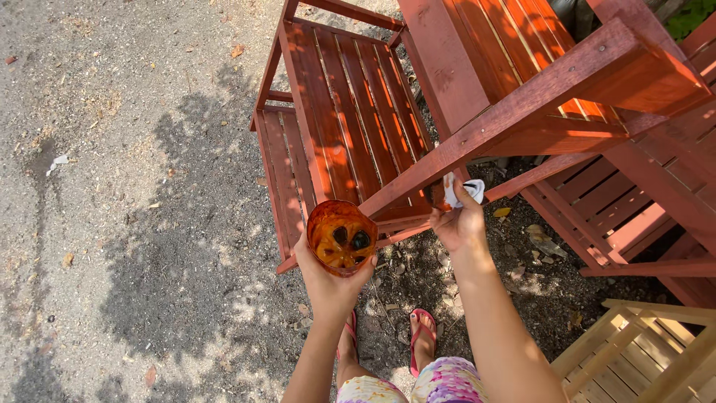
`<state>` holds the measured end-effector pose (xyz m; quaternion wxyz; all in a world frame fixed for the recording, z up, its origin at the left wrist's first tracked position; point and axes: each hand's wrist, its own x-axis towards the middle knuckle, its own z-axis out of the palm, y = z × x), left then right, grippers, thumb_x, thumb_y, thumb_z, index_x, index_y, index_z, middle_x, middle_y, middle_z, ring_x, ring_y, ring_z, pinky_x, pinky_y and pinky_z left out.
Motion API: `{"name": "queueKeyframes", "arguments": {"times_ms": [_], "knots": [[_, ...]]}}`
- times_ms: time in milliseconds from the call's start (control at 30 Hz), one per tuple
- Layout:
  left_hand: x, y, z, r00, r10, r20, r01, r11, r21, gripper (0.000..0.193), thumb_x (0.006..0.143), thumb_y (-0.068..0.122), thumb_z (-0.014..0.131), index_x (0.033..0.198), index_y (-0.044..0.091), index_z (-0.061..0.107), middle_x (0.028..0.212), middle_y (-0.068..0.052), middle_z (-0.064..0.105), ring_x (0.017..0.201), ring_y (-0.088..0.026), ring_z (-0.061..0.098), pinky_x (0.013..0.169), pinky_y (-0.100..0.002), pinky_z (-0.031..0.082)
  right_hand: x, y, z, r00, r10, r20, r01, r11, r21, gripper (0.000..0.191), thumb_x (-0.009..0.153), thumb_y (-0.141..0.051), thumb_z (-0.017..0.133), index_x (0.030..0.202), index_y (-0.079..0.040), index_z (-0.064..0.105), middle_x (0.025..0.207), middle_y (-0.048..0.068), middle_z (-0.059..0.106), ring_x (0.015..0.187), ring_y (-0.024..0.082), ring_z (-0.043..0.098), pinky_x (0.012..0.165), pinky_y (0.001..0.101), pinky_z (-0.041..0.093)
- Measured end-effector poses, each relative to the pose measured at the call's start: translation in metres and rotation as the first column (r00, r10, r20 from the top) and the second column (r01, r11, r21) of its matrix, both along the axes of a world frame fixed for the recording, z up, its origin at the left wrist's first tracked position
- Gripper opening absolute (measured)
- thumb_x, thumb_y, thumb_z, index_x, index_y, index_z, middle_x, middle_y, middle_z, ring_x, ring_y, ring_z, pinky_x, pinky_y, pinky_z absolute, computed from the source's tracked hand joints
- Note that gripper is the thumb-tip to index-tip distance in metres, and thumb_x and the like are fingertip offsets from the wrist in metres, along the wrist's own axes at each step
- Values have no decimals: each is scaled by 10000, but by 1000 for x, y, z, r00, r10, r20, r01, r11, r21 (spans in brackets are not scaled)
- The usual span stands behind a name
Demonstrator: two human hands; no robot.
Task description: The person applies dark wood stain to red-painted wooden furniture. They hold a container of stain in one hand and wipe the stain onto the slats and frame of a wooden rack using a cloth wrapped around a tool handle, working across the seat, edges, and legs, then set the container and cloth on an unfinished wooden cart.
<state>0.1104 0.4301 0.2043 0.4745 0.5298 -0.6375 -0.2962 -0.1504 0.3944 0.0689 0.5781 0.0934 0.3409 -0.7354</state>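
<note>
on the far left lies bare, gritty ground (112, 186), dappled with leaf shadow and a few dry leaves. moving right, the left hand (332, 280) is cupped closed around the underside of a cut-off plastic container (341, 237), tinted orange-brown, holding a dark reddish liquid with two darker patches showing at the bottom. it is held upright, just in front of a red-stained slatted wooden chair (343, 127) that leans tipped on the ground.

further right, the right hand (459, 220) is pinched shut on a small white cloth (462, 190) stained at one end, pressed against the lower edge of a diagonal red wooden rail (522, 104). below, feet in pink flip-flops (421, 339) stand on the littered dirt. at the far right, more red slatted furniture (634, 201) is stacked, and a pale unstained wooden piece (656, 351) sits at the bottom corner.

the risks look plain: the open container sits only in a palm, so a tilt could slop stain onto the feet or ground. a wet cloth worked on the underside of a rail may drip, and drips could land on the unstained piece nearby. grit from the ground could also stick to fresh stain.
</note>
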Motion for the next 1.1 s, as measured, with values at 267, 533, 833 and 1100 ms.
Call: {"name": "queueKeyframes", "arguments": {"times_ms": [267, 533, 833, 1100], "knots": [[3, -3, 5, 1000, -20, -10, 20, 1000, 12, 1037, 666, 194, 951, 1479, 5, 335, 1369, -154, 445, 1283, -269, 551, 1094, -387, 477, 40, 2, 2, 958, 84, -273, -13, 968, 250, 172, 897, -145, 764, 1017, -39, 702, 898, 79, 748, 667, 190, 711, 476, 313, 566], [-1, -3, 3, 1000, 1, -13, 0, 1000, 11, 1054, 641, 185, 947, 1474, 3, 327, 1368, -151, 453, 1284, -264, 552, 1091, -384, 474, -40, 29, 68, 978, -130, 162, 159, 971, -177, 201, 1020, -221, 681, 1140, -61, 698, 1001, 83, 764, 791, 211, 756, 551, 272, 600], [18, -7, 1, 1000, 13, -23, -14, 999, -32, 1045, 657, 202, 956, 1466, -15, 330, 1364, -168, 432, 1282, -279, 524, 1106, -389, 451, 7, -1, 26, 929, -19, 371, 50, 996, -75, 258, 963, -289, 634, 1077, -70, 709, 899, 100, 773, 685, 225, 754, 447, 229, 551], [37, -10, 5, 996, 58, 73, -57, 998, -14, 1055, 638, 223, 967, 1448, -21, 337, 1343, -168, 458, 1266, -275, 546, 1091, -395, 463, 59, 8, -28, 994, 85, -67, -70, 977, 204, 162, 931, -205, 755, 1045, -95, 725, 850, 39, 743, 627, 145, 683, 457, 266, 539]]}}
